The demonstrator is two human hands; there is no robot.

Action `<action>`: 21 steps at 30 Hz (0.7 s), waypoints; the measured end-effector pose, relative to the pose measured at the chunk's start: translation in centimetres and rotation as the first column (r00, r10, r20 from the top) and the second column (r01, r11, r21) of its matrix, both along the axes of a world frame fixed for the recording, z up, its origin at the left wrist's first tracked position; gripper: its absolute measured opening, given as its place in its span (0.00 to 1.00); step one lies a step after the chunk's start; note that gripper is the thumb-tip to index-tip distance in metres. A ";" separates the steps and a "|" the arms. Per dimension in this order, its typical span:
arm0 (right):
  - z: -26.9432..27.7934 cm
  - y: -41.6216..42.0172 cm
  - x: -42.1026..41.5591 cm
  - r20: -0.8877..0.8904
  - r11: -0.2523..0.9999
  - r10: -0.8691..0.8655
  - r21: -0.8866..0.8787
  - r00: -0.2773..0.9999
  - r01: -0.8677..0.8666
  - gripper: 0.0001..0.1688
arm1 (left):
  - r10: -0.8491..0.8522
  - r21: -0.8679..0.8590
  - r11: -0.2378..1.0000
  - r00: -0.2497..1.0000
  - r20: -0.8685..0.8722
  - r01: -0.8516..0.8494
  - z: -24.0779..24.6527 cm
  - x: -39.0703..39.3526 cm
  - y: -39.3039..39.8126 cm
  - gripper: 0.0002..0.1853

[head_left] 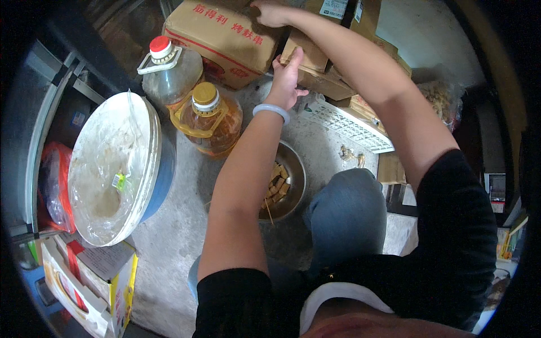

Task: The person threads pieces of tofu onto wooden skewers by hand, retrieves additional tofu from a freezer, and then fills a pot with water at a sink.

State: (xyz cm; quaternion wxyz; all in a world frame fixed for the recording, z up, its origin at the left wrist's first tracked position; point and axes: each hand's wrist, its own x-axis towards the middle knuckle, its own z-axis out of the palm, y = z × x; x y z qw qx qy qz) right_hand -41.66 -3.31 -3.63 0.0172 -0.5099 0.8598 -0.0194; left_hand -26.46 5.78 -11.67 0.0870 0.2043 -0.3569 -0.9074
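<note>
My left hand (pixel 289 82), a pale bangle on its wrist, is held with fingers spread close to the lower corner of a small cardboard box (pixel 304 50). Nothing shows in its grasp; contact with the box is unclear. Farther up, my right hand (pixel 270 14) reaches over the far edge of a large brown carton (pixel 224 40) printed in red. Its fingertips are in shadow, so I cannot tell whether they grip anything. Below my left forearm, a steel bowl (pixel 301 169) on the floor holds brown food cubes (pixel 279 186) with thin wooden sticks. The forearm hides the bowl's left side.
A red-capped plastic jug (pixel 173 76) and a yellow-capped oil jug (pixel 211 122) stand left. Beside them is a blue bucket with a white lid (pixel 105 160). A white plastic basket (pixel 351 126) lies right, near a clear bag (pixel 441 99). An opened carton (pixel 88 279) sits lower left.
</note>
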 end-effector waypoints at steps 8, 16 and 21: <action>-7.8 -2.4 -2.6 0.339 0.948 -0.187 -0.186 0.922 0.260 0.34 | 0.020 -0.324 0.945 0.985 0.171 0.037 -1.9 -0.5 0.2 0.43; -4.5 1.3 -8.2 0.556 0.774 -0.171 -0.435 0.814 0.460 0.19 | 0.316 -0.981 -0.169 0.938 -0.141 -0.090 3.1 2.3 -1.4 0.20; 1.3 4.9 -0.5 0.966 0.967 0.018 -0.082 0.258 0.242 0.15 | 0.267 -0.769 -0.597 0.848 -0.457 -0.227 3.5 1.9 -5.0 0.20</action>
